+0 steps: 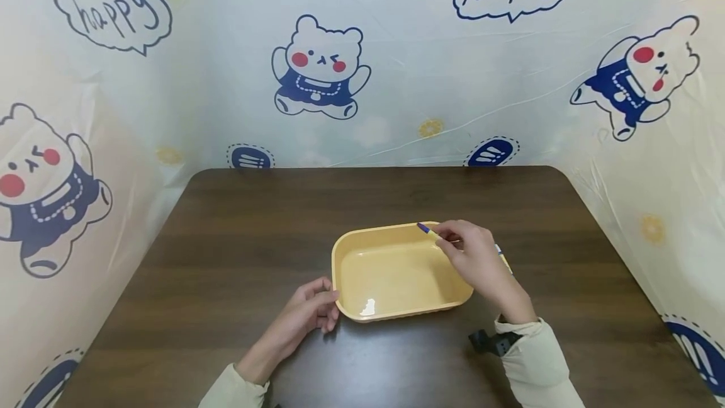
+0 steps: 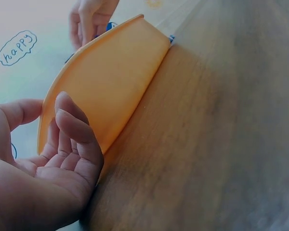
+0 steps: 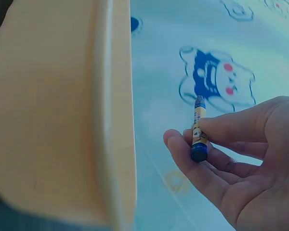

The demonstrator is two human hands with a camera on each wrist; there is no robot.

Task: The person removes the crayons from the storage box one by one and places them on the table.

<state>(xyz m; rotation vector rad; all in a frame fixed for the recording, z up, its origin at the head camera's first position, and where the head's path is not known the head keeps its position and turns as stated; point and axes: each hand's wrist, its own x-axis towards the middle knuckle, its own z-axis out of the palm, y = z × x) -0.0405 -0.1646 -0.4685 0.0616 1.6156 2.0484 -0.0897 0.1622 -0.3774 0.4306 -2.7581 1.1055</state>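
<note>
A yellow rectangular tray (image 1: 391, 269) sits on the dark table. At its left front corner my left hand (image 1: 308, 313) holds the rim, thumb on the edge and curled fingers against the outer wall (image 2: 120, 72). Over the tray's right back part, my right hand (image 1: 470, 257) pinches a dark blue crayon (image 3: 199, 127) with a yellow printed wrapper between thumb and fingers. In the head view the crayon's blue tip (image 1: 423, 228) points left and overlaps the far rim.
Another crayon-like stick (image 1: 504, 260), blue, white and yellow, lies right of the tray, partly hidden behind my right wrist. The brown wooden table (image 1: 255, 206) runs back to a cartoon-printed sheet (image 1: 396, 80), which hangs round the back and sides.
</note>
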